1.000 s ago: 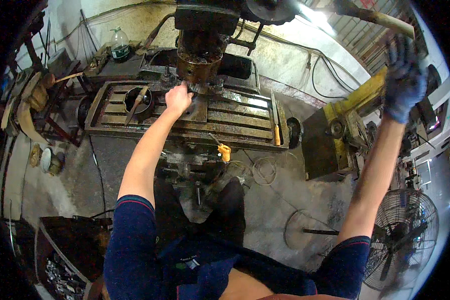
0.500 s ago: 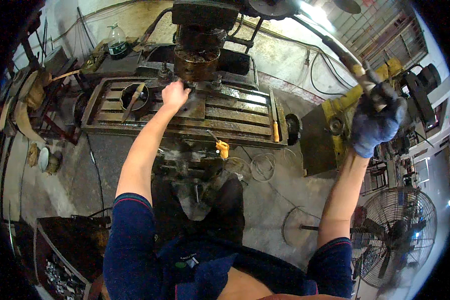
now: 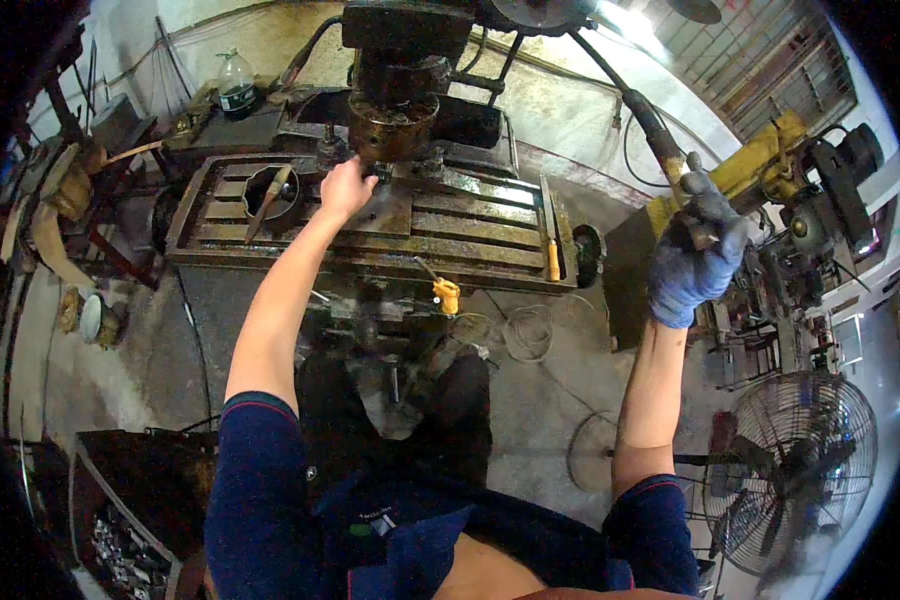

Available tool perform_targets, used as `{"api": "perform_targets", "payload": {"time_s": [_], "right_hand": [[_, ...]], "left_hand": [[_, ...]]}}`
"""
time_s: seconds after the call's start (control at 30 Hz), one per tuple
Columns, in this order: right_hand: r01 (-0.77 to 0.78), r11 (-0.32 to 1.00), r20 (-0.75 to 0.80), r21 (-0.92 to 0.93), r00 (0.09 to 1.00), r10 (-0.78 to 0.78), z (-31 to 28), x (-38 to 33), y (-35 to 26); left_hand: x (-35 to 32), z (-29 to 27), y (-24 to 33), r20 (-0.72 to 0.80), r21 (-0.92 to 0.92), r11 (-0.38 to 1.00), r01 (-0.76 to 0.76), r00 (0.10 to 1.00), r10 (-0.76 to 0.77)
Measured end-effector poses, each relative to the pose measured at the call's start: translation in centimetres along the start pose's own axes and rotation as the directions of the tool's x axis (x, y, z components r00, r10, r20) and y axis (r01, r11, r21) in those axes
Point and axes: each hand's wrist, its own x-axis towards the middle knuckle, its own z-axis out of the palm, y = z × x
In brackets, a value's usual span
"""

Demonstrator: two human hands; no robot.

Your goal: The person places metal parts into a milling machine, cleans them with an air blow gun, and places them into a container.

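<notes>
My bare left hand [image 3: 346, 190] is closed just below the machine's round, rusty spindle head [image 3: 394, 122], over the slotted machine table [image 3: 480, 215]. What its fingers hold, beside a small dark part, is hidden. Out to the right, my right hand [image 3: 698, 252] wears a blue-grey glove. Its fingers wrap round the end of a long dark lever [image 3: 652, 125] that slopes down from the machine's top. On the table's left part rests a round dark bowl [image 3: 271, 192] with a wooden-handled brush [image 3: 267, 207] lying across it.
A yellow-handled file [image 3: 553, 258] lies along the table's right end. A yellow tool [image 3: 446, 295] hangs at the front edge. To the lower right stands a caged fan [image 3: 792, 470]; cables lie on the floor. A metal bin [image 3: 120, 500] of small parts is at lower left.
My right hand has swung left and slightly downward with the lever. My left hand stays almost in place under the spindle head.
</notes>
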Motion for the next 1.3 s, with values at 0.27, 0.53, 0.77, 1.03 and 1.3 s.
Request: {"api": "perform_targets", "payload": {"time_s": [0.27,0.53,0.77,1.03,1.3], "right_hand": [[-0.094,0.982,-0.010,0.164,0.995,0.097,-0.4,-1.1,0.2],[-0.119,0.979,-0.110,0.165,0.984,0.138,-0.5,-2.5,0.6],[-0.084,0.988,-0.080,0.132,0.992,0.095,-0.9,-3.5,1.6],[-0.123,0.980,-0.020,0.154,0.992,0.128,-1.1,-4.7,1.9],[-0.248,0.957,-0.021,0.152,0.967,0.254,-1.6,-5.5,2.1]], "left_hand": [[-8.2,-6.2,-0.4,0.212,-0.521,0.851,0.069,0.976,0.050],[-24.3,-4.4,-10.7,0.271,-0.601,0.698,0.390,0.921,-0.281],[-39.3,-0.3,-20.7,0.501,-0.348,0.427,0.835,0.550,-0.668],[-39.6,0.4,-22.8,0.558,-0.390,0.290,0.874,0.475,-0.680],[-37.6,0.0,-20.5,0.509,-0.476,0.261,0.840,0.505,-0.697]]}}
